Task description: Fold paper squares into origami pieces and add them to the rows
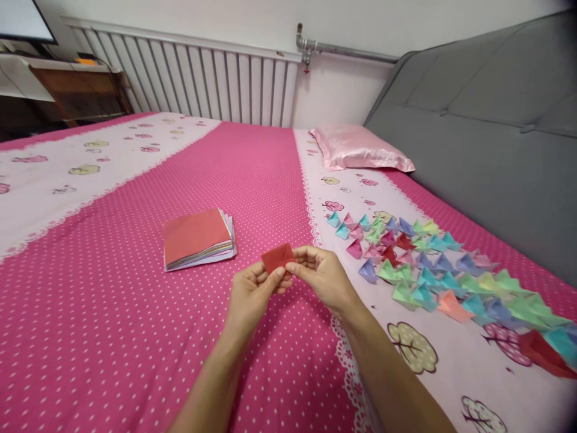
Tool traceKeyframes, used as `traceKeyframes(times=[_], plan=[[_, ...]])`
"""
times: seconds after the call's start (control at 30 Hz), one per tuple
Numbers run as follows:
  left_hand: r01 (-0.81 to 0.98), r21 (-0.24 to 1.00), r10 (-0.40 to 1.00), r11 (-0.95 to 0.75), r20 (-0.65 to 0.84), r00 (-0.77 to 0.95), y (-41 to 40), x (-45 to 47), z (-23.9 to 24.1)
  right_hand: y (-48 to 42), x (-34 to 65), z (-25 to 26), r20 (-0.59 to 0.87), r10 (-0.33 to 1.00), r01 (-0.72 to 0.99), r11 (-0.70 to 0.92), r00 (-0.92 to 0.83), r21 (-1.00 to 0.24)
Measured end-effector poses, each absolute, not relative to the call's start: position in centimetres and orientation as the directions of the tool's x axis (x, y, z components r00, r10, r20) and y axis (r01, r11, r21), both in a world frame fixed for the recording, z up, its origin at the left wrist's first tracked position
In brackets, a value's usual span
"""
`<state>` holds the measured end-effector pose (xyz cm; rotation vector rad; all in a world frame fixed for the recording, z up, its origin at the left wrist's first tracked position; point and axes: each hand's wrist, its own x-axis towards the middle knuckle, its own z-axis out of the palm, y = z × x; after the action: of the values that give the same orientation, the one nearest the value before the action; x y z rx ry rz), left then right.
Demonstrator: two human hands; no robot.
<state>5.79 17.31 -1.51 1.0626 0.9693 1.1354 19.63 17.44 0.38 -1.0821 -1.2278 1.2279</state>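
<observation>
A small folded piece of red paper (276, 257) is held up between both hands, above the pink dotted bedspread (252, 192). My left hand (252, 294) pinches its lower left side, thumb in front and fingers behind. On the right edge, my right hand (322, 273) grips it between thumb and fingers. The fingers partly hide the paper's lower edge and back. To the left lies a stack of coloured paper sheets (197, 236) with a red sheet on top. Many folded paper boats (444, 282) in several colours stand in rows at the right.
A pink satin pillow (360, 147) rests near the grey padded headboard (487, 102). Behind the bed are a white radiator (193, 75) and a pipe with a red valve (306, 60). At the far left stands a desk (76, 90) with a monitor (24, 21).
</observation>
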Motion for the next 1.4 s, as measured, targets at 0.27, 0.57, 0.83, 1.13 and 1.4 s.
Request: traceKeyframes(times=[0.27, 0.57, 0.83, 1.13, 1.4], plan=[[-0.202, 0.978, 0.994, 0.045, -0.024, 0.104, 17.19, 5.71, -0.91, 17.26, 19.43, 0.29, 0.049, 0.997, -0.177, 0.038, -0.062, -0.983], [-0.192, 0.981, 0.99, 0.005, 0.022, 0.137, 17.21, 5.91, -0.99, 17.26, 19.71, 0.46, 0.077, 0.996, -0.043, 0.074, -0.055, -0.996], [-0.256, 0.967, 1.0, 0.02, -0.018, 0.009, 17.13, 5.7, -1.05, 17.18, 19.78, 0.53, 0.086, 0.993, 0.042, 0.089, -0.085, -0.995], [-0.26, 0.964, 0.998, 0.048, -0.037, 0.048, 17.12, 5.53, -0.86, 17.29, 19.7, 0.28, 0.113, 0.992, 0.063, 0.116, -0.05, -0.991], [-0.241, 0.968, 0.991, 0.073, -0.043, 0.128, 16.9, 5.74, -0.81, 16.98, 19.47, 0.79, 0.305, 0.952, 0.158, 0.298, 0.018, -0.941]])
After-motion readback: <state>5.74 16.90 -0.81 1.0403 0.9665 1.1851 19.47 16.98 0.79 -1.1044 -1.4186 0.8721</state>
